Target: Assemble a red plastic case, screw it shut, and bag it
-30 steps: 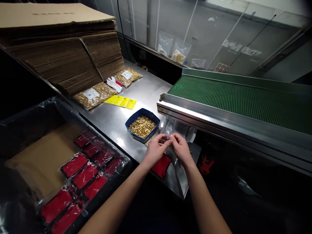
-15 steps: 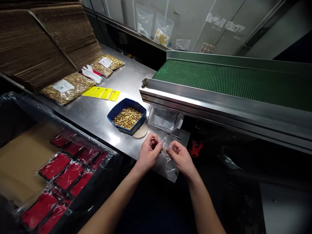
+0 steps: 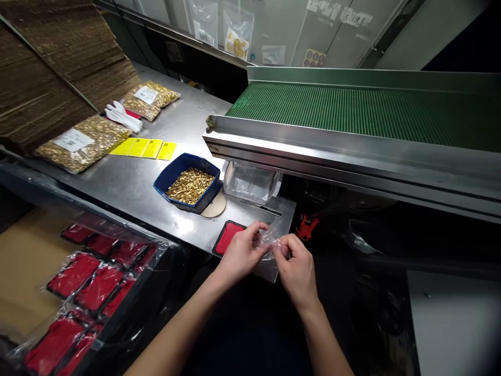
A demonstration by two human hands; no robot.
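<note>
A crumpled clear plastic bag (image 3: pixel 269 241) is pinched between my two hands over the metal table's front corner. My left hand (image 3: pixel 245 249) is closed on its left side, and my right hand (image 3: pixel 296 263) grips the right side with thumb and fingers. Just left of my left hand lies a flat red piece with a black border (image 3: pixel 228 236), partly covered by that hand. Behind it stands a blue bin (image 3: pixel 176 201) of small gold-coloured pieces (image 3: pixel 190 186), beside a round tan disc (image 3: pixel 214 207). A holder of clear bags (image 3: pixel 250 183) sits under the conveyor's edge.
A green ribbed conveyor (image 3: pixel 332 109) with metal side rails runs off to the right. Bags of gold pieces (image 3: pixel 84 141), yellow labels (image 3: pixel 143 148) and a white glove (image 3: pixel 123 117) lie at the back left. Bagged red pieces (image 3: pixel 74 274) fill a lined box at lower left.
The view has shifted right. A red piece with a black border now shows beside my left hand. The clear bag is more bunched up between my fingers.
</note>
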